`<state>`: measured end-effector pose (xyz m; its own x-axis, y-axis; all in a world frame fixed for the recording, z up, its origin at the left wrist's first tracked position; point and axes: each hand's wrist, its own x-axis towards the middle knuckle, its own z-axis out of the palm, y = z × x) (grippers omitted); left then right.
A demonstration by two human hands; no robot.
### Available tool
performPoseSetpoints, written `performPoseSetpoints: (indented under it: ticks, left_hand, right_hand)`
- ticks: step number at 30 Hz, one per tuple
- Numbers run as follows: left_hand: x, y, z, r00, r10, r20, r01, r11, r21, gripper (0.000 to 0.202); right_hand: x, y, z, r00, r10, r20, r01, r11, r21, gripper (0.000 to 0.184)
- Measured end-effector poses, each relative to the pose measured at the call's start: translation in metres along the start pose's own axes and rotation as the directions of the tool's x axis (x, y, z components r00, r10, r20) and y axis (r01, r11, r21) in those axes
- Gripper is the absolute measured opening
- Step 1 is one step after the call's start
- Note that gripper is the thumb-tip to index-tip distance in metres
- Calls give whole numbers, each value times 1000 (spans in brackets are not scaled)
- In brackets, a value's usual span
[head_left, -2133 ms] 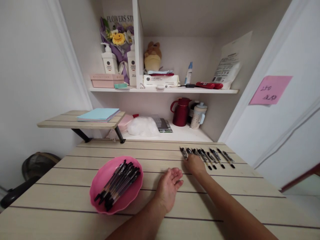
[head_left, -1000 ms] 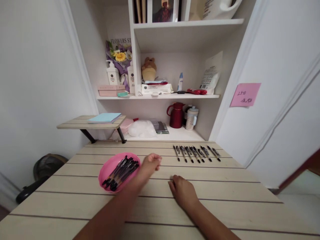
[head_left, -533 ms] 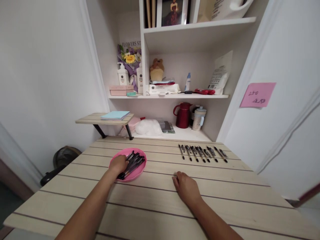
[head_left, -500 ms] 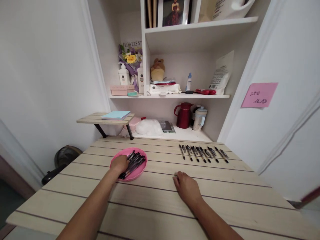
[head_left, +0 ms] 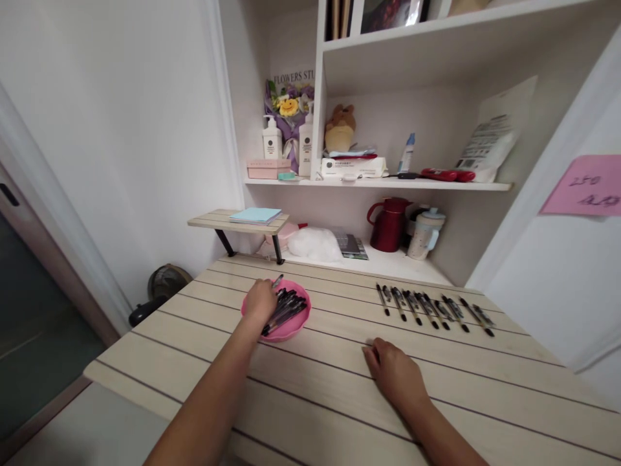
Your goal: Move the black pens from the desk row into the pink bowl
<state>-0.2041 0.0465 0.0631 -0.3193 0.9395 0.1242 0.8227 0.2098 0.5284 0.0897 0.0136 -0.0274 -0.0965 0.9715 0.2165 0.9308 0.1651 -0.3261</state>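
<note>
My left hand (head_left: 261, 300) is closed over the left rim of a pink bowl (head_left: 287, 331), gripping a pen (head_left: 278, 280) whose end sticks out beyond my fingers. Many dark pens (head_left: 290, 307) lie heaped in the bowl beside that hand. Loosely curled, my right hand (head_left: 395, 370) rests on the tabletop, its fingertips turned under and no object visible in it. Farther back to the right, a row of black-tipped pens (head_left: 420, 309) lies side by side on the table (head_left: 330, 388).
A small raised stand (head_left: 208, 221) with light blue paper (head_left: 255, 215) is at the back left. Behind the table, a white shelf unit (head_left: 378, 185) holds bottles, boxes and a plush toy. A red jug (head_left: 389, 225) and a pale cup (head_left: 425, 234) stand on its lowest level.
My left hand has come up from among the pens to the bowl's left rim, and a pen end now shows past it. My right hand stays on the table. The camera view has turned left.
</note>
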Motion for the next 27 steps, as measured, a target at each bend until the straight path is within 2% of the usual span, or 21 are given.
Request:
performPoseSetpoints:
  ticks: [2, 3, 4, 5, 6, 7, 8, 9, 11, 14, 19, 23, 27]
  left_hand:
    - [-13, 22, 8, 997, 51, 58, -43, 990, -131, 29]
    - [-21, 35, 16, 988, 96, 118, -66, 969, -239, 31]
    - [-31, 48, 26, 952, 171, 254, -13, 852, -524, 33]
    - [-41, 61, 39, 904, 246, 351, 101, 673, -733, 32]
    - [-51, 73, 53, 843, 326, 427, 225, 507, -832, 32]
    - [-61, 82, 67, 804, 365, 469, 333, 378, -864, 30]
    - [-71, 89, 82, 767, 390, 510, 421, 293, -858, 29]
    - [-79, 93, 95, 742, 399, 539, 483, 238, -842, 30]
    - [-92, 95, 116, 717, 372, 589, 563, 189, -805, 32]
    - [-98, 90, 129, 671, 328, 665, 626, 230, -745, 33]
    - [-97, 88, 129, 663, 322, 676, 622, 266, -737, 33]
    - [-101, 89, 130, 657, 361, 662, 584, 311, -750, 29]
    - [-102, 89, 127, 650, 345, 677, 608, 299, -736, 26]
  right_hand:
    - [7, -5, -4, 998, 58, 27, -63, 973, 222, 35]
    - [11, -11, -8, 994, 91, 60, -108, 909, 404, 39]
    - [15, -18, -12, 989, 108, 103, -149, 786, 600, 43]
    - [19, -26, -16, 982, 125, 144, -190, 586, 787, 47]
    - [22, -34, -20, 977, 105, 185, -211, 346, 914, 50]
    - [25, -42, -23, 980, 87, 178, -190, 154, 970, 52]
    - [26, -48, -24, 980, 103, 170, -174, 24, 985, 53]
    - [26, -53, -23, 972, 125, 198, -193, -50, 980, 52]
    - [24, -58, -18, 942, 184, 280, -267, -91, 959, 49]
    - [20, -54, -5, 909, 204, 362, -347, -109, 932, 47]
    - [21, -46, -1, 899, 253, 356, -300, -235, 924, 46]
    - [24, -44, -6, 887, 276, 369, -315, -221, 923, 46]
    - [28, -38, -8, 919, 227, 323, -274, -221, 936, 45]
